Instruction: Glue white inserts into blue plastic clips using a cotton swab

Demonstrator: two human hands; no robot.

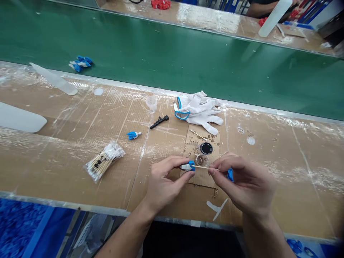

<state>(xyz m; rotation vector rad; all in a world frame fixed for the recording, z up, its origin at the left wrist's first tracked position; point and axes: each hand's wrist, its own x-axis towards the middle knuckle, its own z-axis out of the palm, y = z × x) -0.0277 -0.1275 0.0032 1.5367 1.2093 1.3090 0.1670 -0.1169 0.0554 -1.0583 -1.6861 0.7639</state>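
Observation:
My left hand (165, 179) pinches a small blue-and-grey plastic part (187, 166) between thumb and fingers. In my right hand (245, 182) is a thin cotton swab (201, 166), its far end touching the blue side of that part. Another blue piece (230, 175) shows by the right fingers; whether they hold it I cannot tell. Just beyond the hands, a cup of dark liquid (206, 148) and a clear cup (202, 159) stand on a stained cardboard sheet (201, 179). A loose swab (198, 134) lies on that sheet.
White gloves (201, 109), a black plastic part (159, 122), a blue-and-white piece (133, 135) and a bag of swabs (104, 160) lie on the cardboard-covered table. Behind runs a green belt (161, 53) carrying blue pieces (80, 63). A person's arm (259, 9) shows across it.

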